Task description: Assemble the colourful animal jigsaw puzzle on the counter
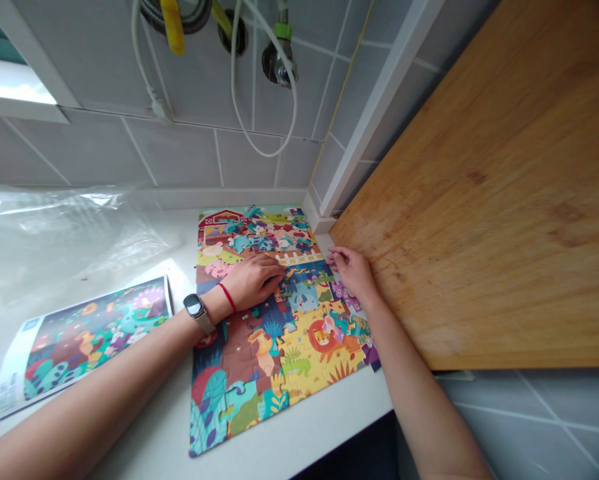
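Observation:
A colourful jigsaw puzzle (299,360) lies on the white countertop, its lower part joined into a picture with a lion and a kangaroo. My left hand (256,279) rests over its middle, fingers bent and pressed together at the dark blue section; whatever is under the fingertips is hidden. By the puzzle's right edge is my right hand (353,272), its fingers curled inward, and I cannot make out anything in them. Loose puzzle pieces (259,240) are heaped on the upper part, over a farm scene with a red barn. More pieces (346,297) lie along the right edge, below my right hand.
A printed picture sheet (99,333) lies left of the puzzle. Clear plastic wrapping (64,240) spreads behind it. A large wooden panel (494,200) stands close on the right. Tiled wall (179,153), a white cable (294,113) and pipe fittings (279,63) are at the back.

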`<state>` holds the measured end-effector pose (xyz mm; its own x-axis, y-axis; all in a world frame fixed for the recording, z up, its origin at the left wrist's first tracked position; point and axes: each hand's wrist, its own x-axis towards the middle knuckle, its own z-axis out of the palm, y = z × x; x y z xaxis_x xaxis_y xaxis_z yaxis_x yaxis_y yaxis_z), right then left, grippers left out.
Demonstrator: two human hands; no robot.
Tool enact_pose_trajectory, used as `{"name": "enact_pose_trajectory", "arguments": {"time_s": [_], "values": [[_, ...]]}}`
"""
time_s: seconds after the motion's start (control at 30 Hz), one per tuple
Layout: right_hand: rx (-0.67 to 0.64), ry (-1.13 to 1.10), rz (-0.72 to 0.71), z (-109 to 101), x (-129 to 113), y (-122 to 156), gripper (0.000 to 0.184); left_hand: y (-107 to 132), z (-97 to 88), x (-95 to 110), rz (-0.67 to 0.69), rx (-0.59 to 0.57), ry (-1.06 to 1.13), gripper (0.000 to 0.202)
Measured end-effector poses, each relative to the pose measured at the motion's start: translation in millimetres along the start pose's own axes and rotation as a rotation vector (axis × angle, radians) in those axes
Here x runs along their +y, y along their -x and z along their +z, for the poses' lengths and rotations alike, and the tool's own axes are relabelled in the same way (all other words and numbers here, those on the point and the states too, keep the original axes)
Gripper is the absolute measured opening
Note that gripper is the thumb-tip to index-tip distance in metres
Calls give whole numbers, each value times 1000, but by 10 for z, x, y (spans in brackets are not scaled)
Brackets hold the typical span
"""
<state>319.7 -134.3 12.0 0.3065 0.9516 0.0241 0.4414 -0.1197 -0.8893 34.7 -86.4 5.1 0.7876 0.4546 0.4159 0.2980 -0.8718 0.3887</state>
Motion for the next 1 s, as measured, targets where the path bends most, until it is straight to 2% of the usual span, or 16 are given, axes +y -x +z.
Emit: {"name": "enact_pose_trajectory", "arguments": {"time_s": [0.17,0.27,0.33,0.4,0.47,0.53,0.63,0.7,0.77,0.83,0.93,1.0], "values": [[24,-14,29,-1,35,-5,20,8,6,-19,6,40,106,27],[5,-33,43,-1,40,4,20,10,0,-14,-36,38,191,27],[-13,-30,41,-5,40,9,20,1,-51,-21,-141,34,300,33],[-24,-2,28,-13,40,11,20,-19,-172,-54,-329,76,495,48],[-24,52,1,-21,41,8,20,-45,-376,-116,-541,212,747,66],[-24,103,-31,-26,44,2,19,-64,-650,-179,-699,420,981,74],[-35,140,-61,-23,47,-7,21,-33,-1077,-175,-816,644,1217,71],[-38,152,-76,-19,42,-9,23,55,-1271,-69,-836,760,1276,63],[-35,183,-92,-18,27,-6,25,212,-1339,109,-874,848,1275,56],[-30,240,-106,-23,7,-1,26,425,-1293,322,-995,888,1252,53],[-32,299,-108,-31,-24,6,25,766,-1118,629,-1248,825,1253,50],[-28,303,-102,-35,-39,8,23,938,-998,782,-1360,807,1256,47]]}}
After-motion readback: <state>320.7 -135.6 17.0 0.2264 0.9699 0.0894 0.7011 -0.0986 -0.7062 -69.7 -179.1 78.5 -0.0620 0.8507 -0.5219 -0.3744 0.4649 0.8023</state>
